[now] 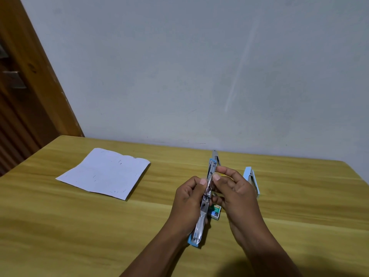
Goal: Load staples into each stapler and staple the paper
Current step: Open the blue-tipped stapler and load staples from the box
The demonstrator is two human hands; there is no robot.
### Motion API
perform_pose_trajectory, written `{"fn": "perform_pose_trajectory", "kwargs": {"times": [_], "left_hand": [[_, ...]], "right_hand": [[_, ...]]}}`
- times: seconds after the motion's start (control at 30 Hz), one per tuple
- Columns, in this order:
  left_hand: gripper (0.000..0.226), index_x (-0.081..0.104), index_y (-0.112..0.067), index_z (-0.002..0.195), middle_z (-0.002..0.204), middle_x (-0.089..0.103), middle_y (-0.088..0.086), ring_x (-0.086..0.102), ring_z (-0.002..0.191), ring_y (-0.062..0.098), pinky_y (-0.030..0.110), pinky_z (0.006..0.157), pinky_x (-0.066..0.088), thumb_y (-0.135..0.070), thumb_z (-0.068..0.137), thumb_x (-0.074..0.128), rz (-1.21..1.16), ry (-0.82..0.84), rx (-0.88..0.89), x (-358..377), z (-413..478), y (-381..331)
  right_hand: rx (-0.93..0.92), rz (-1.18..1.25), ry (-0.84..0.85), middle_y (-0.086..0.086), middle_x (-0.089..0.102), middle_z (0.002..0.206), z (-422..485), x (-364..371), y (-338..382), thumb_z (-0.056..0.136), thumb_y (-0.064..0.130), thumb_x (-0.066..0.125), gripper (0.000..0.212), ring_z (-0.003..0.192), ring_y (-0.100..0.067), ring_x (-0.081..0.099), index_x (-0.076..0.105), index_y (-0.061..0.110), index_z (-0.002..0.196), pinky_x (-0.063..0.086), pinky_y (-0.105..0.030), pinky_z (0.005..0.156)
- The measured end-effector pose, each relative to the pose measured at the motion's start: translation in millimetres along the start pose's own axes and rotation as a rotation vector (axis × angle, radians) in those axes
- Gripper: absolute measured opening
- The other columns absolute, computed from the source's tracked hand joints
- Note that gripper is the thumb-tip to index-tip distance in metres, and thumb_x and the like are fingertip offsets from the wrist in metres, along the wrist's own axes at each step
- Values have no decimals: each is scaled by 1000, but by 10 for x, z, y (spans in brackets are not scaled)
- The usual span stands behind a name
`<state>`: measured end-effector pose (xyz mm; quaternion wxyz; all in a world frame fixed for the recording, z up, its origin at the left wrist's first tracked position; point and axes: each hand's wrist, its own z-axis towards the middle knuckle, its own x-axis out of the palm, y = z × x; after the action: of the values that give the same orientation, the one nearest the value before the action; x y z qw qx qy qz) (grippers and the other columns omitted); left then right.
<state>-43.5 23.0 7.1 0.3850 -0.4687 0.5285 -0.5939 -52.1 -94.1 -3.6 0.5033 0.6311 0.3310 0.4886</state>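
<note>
A light blue stapler (201, 222) is folded wide open above the table, its metal staple channel facing up. My left hand (187, 198) grips it from the left at the middle. My right hand (233, 186) pinches thumb and forefinger at the channel near its far end; whether staples are between the fingertips cannot be told. A small green and white staple box (216, 211) lies on the table under my hands. A second light blue stapler (252, 179) lies to the right, partly hidden by my right hand. White paper (105, 172) with staple marks lies at the left.
The wooden table (79, 226) stands against a pale wall (199, 66). A brown wooden door frame (36, 76) rises at the far left beyond the table's corner.
</note>
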Motion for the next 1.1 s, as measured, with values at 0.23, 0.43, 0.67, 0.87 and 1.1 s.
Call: {"fn": "perform_pose_trajectory", "kwargs": {"times": [0.23,0.43,0.67,0.87,1.1], "left_hand": [[28,54,-6,79,51,54,0,43,36,9,18,36,37,-20,103,48,-9,-7,-15,-23,11,37],[32,52,-9,73,48,54,-2,44,33,6,16,35,36,-16,104,46,-75,-18,-15,-9,3,24],[36,56,-18,67,50,51,0,42,33,8,18,35,36,-19,103,48,-77,-12,-1,-32,23,77],[32,50,-11,71,54,48,8,41,35,9,18,36,36,-18,102,50,-62,-20,14,-46,45,121],[43,54,-27,60,58,47,7,40,43,11,25,41,36,-22,102,50,23,-30,49,-47,57,153]], "right_hand": [[11,42,9,-9,76,88,24,18,-29,92,11,66,20,80,-27,63,65,14,112,53,-42,71],[-239,-178,-34,-1,71,75,-67,50,-35,94,15,66,8,63,-11,64,63,20,99,55,-35,60],[-453,-437,-40,8,69,81,-80,19,-44,96,17,63,12,77,-12,68,67,27,90,58,-34,69],[-473,-564,-33,11,67,78,-50,-9,-52,97,18,61,13,66,-10,63,64,28,91,54,-32,57],[-508,-613,-67,13,69,76,-53,-15,-71,97,18,62,11,66,-6,66,67,27,91,55,-30,59]]}}
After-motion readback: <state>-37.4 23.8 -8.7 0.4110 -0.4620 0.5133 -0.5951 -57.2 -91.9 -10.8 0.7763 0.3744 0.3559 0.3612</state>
